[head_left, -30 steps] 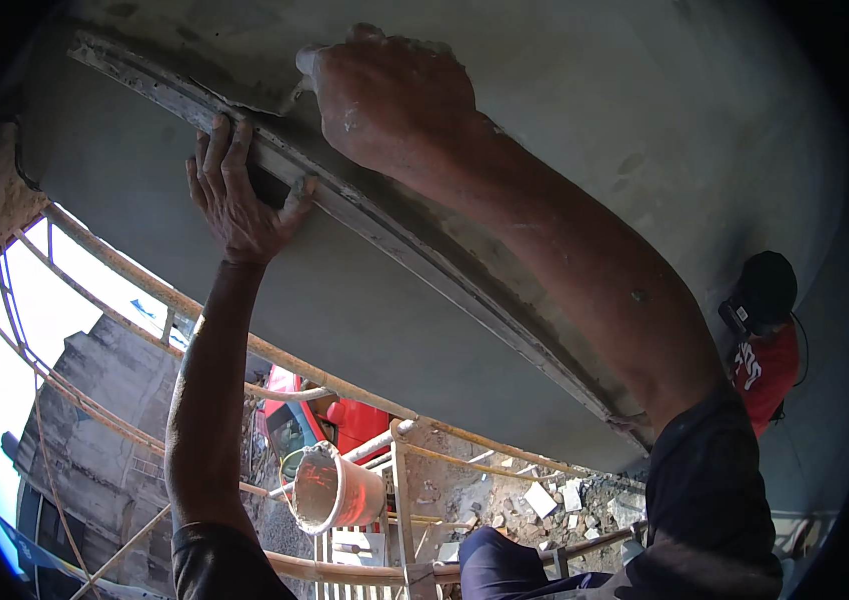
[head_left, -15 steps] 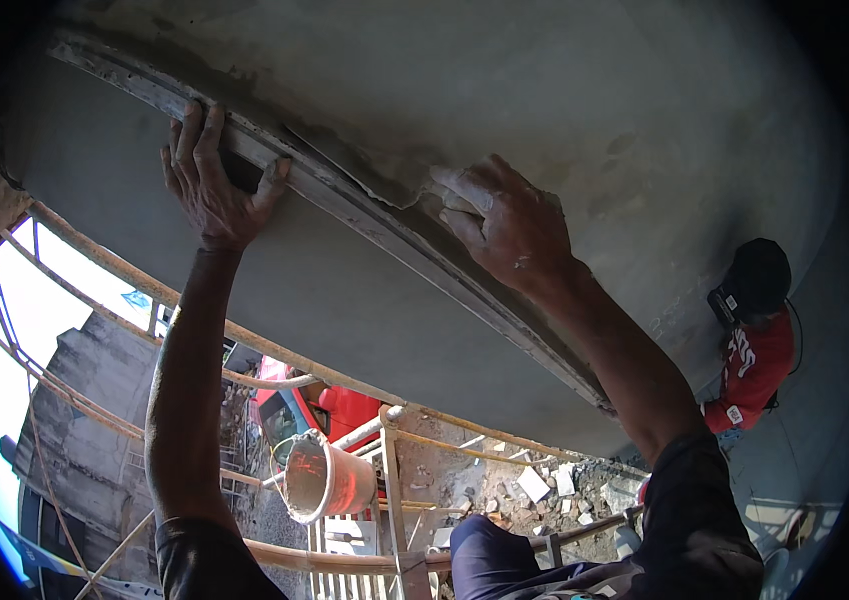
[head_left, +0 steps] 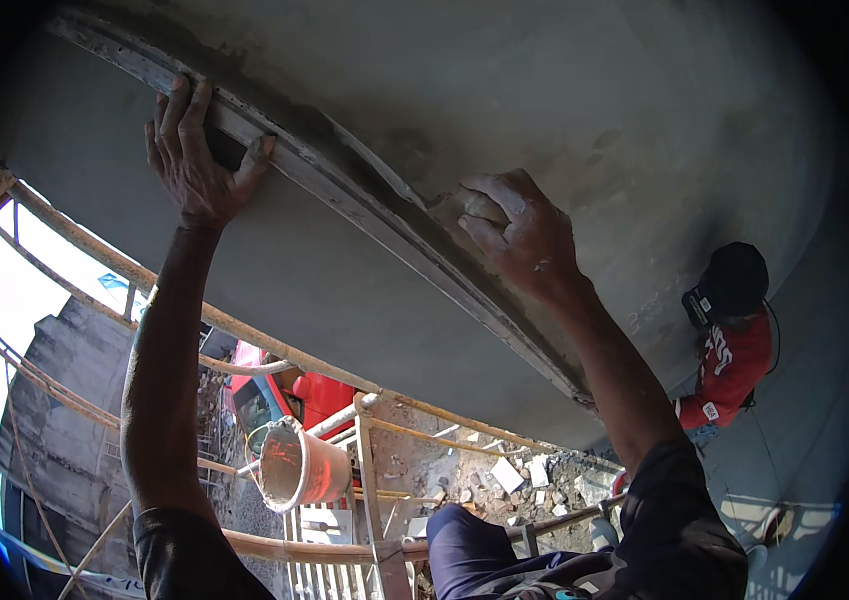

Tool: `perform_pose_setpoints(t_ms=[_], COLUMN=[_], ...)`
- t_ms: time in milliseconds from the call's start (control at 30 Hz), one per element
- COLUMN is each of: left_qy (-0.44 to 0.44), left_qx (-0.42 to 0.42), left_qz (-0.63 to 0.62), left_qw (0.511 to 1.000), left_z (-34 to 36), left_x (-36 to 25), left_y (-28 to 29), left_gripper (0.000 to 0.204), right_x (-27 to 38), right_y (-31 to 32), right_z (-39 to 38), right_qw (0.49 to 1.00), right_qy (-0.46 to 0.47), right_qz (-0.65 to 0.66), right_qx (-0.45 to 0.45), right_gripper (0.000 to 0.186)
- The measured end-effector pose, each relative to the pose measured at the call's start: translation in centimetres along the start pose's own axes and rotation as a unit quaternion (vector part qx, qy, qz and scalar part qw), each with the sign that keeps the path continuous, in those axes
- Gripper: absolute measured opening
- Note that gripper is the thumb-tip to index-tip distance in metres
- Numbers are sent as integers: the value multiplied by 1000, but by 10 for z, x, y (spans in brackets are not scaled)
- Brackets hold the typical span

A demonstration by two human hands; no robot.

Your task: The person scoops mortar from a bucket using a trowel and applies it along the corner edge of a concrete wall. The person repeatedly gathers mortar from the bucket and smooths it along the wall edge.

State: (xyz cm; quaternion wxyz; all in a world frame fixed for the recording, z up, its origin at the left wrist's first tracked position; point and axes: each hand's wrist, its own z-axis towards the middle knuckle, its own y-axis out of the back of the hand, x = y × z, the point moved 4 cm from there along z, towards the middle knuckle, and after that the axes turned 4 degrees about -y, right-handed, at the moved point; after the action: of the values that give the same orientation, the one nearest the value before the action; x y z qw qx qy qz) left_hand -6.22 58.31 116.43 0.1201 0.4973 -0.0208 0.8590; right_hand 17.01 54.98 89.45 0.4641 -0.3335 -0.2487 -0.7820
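Observation:
A long grey straightedge [head_left: 365, 205] lies slanted against the grey plastered wall [head_left: 585, 110], running from upper left to lower right. My left hand [head_left: 195, 160] grips its upper end, fingers over the top edge and thumb underneath. My right hand [head_left: 520, 235] is curled just above the middle of the straightedge. It holds a thin flat trowel blade [head_left: 375, 160], which points up-left and lies against the wet plaster along the straightedge's upper edge. The trowel's handle is hidden inside my fist.
Scaffold poles [head_left: 275, 345] cross below my arms, with an orange bucket [head_left: 300, 465] hanging on them. A person in a red shirt and black cap [head_left: 730, 340] stands at the right by the wall. Far below are rubble [head_left: 505, 475] and a red vehicle [head_left: 320, 395].
My right hand has slid down and to the right along the straightedge, from its upper end to the middle. My left hand has stayed on the upper end.

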Motion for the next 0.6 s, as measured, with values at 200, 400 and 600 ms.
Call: perform_pose_setpoints(t_ms=[200, 400, 600], left_qy=[-18, -7, -11], left_qx=[-5, -3, 3], left_qz=[8, -15, 25], left_qw=[1000, 1000, 1000], left_z=[0, 1, 1], left_x=[-2, 1, -3], left_y=[2, 0, 4], left_gripper=[91, 93, 90], right_x=[16, 52, 73], right_y=[-20, -1, 14], right_z=[-8, 11, 62], right_qw=[998, 996, 993], right_qy=[24, 78, 83], right_qz=[-46, 17, -33], right_qx=[-35, -48, -81], right_gripper=[36, 37, 33])
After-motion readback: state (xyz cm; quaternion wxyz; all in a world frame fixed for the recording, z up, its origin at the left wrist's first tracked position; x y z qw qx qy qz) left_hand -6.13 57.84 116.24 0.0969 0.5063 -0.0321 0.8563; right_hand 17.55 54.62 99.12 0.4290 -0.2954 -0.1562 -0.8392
